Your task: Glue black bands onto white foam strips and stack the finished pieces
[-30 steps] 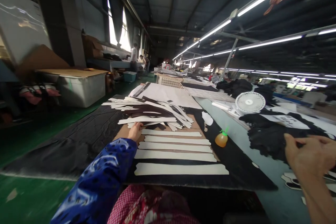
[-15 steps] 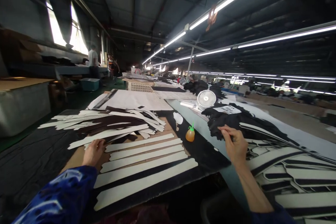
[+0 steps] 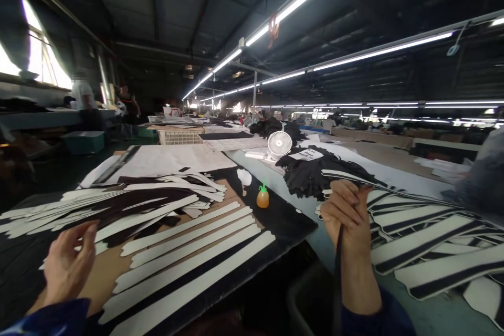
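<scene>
Black strip hangs from R hand, nr wht strips.

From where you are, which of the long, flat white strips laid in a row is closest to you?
The lowest white strip, along the front edge of the flat black sheet; the other strips in the row lie beyond it.
</scene>
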{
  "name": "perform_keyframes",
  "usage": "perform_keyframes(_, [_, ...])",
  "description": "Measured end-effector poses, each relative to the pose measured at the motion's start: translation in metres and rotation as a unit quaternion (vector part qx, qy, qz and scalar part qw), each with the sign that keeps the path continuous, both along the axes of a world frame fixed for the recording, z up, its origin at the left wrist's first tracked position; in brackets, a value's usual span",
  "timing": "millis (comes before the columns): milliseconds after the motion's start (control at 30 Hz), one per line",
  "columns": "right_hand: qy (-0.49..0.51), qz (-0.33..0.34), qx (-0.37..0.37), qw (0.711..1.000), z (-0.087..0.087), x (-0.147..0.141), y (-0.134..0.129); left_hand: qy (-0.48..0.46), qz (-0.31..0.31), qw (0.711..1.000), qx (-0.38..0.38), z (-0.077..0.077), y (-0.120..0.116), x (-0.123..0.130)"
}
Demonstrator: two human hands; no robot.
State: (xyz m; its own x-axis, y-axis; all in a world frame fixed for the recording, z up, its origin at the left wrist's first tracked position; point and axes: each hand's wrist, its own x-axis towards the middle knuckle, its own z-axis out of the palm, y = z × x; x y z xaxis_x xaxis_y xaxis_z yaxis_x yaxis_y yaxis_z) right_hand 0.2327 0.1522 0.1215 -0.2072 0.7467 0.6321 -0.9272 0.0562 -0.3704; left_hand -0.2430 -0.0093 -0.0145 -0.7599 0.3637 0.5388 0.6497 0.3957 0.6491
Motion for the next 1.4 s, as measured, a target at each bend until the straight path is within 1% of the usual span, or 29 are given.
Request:
perform_keyframes(33, [0.002, 0.025, -0.002, 1.000, 0.001, 0.000, -0.002, -0.015, -0.012, 1.000, 0.011, 0.006, -0.004, 0.008])
perform_keyframes(100, [-0.009, 0.046, -0.019, 0.999, 0.001, -0.002, -0.005, -0.044, -0.045, 0.998, 0.026, 0.015, -0.012, 0.026])
perform_keyframes(200, [-0.045, 0.021, -0.042, 0.998, -0.002, -0.011, -0.009, -0.069, -0.071, 0.995, 0.034, 0.027, -0.023, 0.056])
perform_keyframes(300, [-0.109, -0.011, -0.046, 0.993, -0.005, -0.025, -0.008, -0.071, -0.079, 0.991, 0.081, 0.033, -0.033, 0.088])
perform_keyframes(367, [-0.157, -0.015, -0.037, 0.987, -0.008, -0.035, -0.008, -0.055, -0.118, 0.986, 0.107, 0.031, -0.038, 0.109])
perform_keyframes(467, [-0.219, -0.004, -0.025, 0.975, -0.015, -0.054, -0.009, -0.038, -0.186, 0.972, 0.142, 0.019, -0.042, 0.138])
perform_keyframes(533, [-0.251, 0.017, -0.025, 0.967, -0.020, -0.067, -0.013, -0.042, -0.211, 0.964, 0.157, 0.013, -0.041, 0.157])
perform_keyframes(600, [-0.272, 0.048, -0.029, 0.961, -0.027, -0.079, -0.018, -0.041, -0.243, 0.952, 0.179, 0.015, -0.037, 0.177])
perform_keyframes(633, [-0.278, 0.065, -0.030, 0.958, -0.030, -0.086, -0.021, -0.038, -0.265, 0.942, 0.203, 0.019, -0.033, 0.188])
perform_keyframes(700, [-0.287, 0.101, -0.024, 0.952, -0.036, -0.097, -0.029, -0.043, -0.310, 0.918, 0.245, 0.031, -0.025, 0.207])
perform_keyframes(800, [-0.292, 0.151, -0.012, 0.944, -0.042, -0.113, -0.043, -0.053, -0.352, 0.887, 0.295, 0.052, -0.010, 0.230])
perform_keyframes(867, [-0.293, 0.171, -0.013, 0.941, -0.046, -0.122, -0.052, -0.050, -0.377, 0.876, 0.297, 0.060, -0.002, 0.239])
perform_keyframes(933, [-0.300, 0.183, -0.024, 0.936, -0.051, -0.130, -0.060, -0.055, -0.390, 0.869, 0.300, 0.063, 0.004, 0.244])
perform_keyframes(1067, [-0.305, 0.217, -0.062, 0.925, -0.065, -0.141, -0.070, -0.106, -0.381, 0.854, 0.338, 0.059, 0.005, 0.248])
perform_keyframes(1133, [-0.298, 0.243, -0.081, 0.919, -0.072, -0.145, -0.072, -0.144, -0.384, 0.841, 0.352, 0.057, 0.004, 0.248])
perform_keyframes(1267, [-0.295, 0.288, -0.103, 0.905, -0.078, -0.150, -0.074, -0.233, -0.421, 0.803, 0.351, 0.054, 0.001, 0.244])
perform_keyframes(1333, [-0.295, 0.292, -0.109, 0.903, -0.077, -0.151, -0.075, -0.264, -0.431, 0.786, 0.357, 0.052, 0.001, 0.242])
perform_keyframes(1400, [-0.297, 0.294, -0.111, 0.902, -0.077, -0.152, -0.076, -0.301, -0.442, 0.760, 0.370, 0.050, 0.003, 0.241])
